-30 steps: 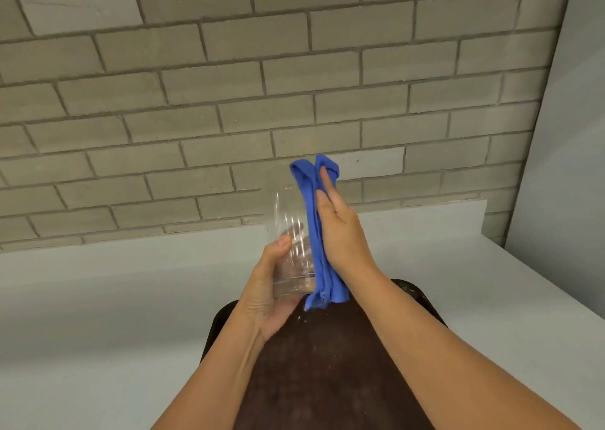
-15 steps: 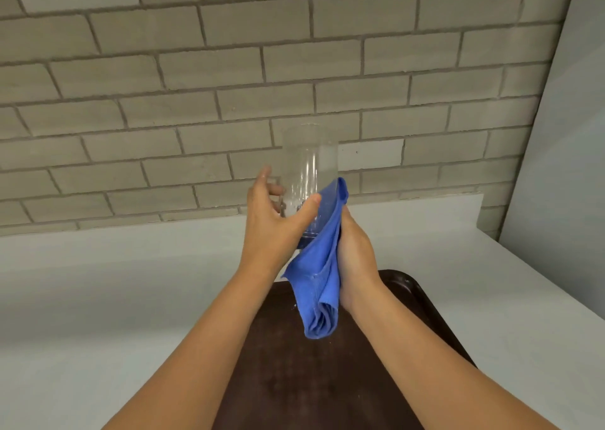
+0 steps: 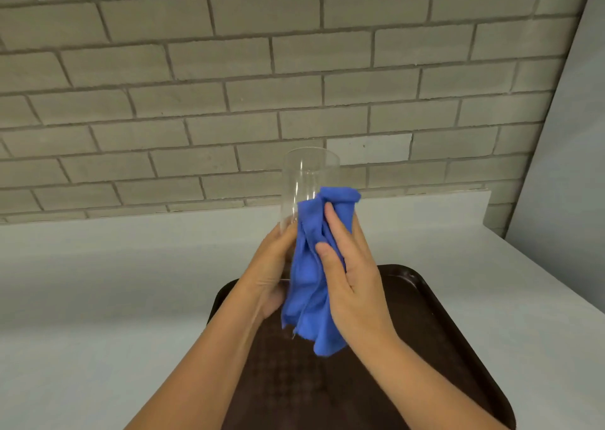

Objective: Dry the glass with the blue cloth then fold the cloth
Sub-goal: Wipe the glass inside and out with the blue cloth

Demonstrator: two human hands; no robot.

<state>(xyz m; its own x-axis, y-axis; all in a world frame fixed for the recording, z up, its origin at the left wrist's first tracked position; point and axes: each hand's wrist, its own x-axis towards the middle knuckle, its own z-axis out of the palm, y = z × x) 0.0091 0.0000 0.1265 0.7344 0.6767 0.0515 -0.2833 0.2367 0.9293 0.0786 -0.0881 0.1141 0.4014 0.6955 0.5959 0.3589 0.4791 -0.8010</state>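
Glass (image 3: 306, 180): lower half hiding behind cloth (image 3: 311, 275); left hand (image 3: 270, 277) gripping its base, right hand (image 3: 352, 279) pressing cloth against it.

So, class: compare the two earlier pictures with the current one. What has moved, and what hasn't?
The right hand has slid the blue cloth back up the side of the glass, its fingers now spread flat over it. The left hand has shifted down to the glass's base. Unchanged: the glass is upright above the brown tray, each hand keeping its object.
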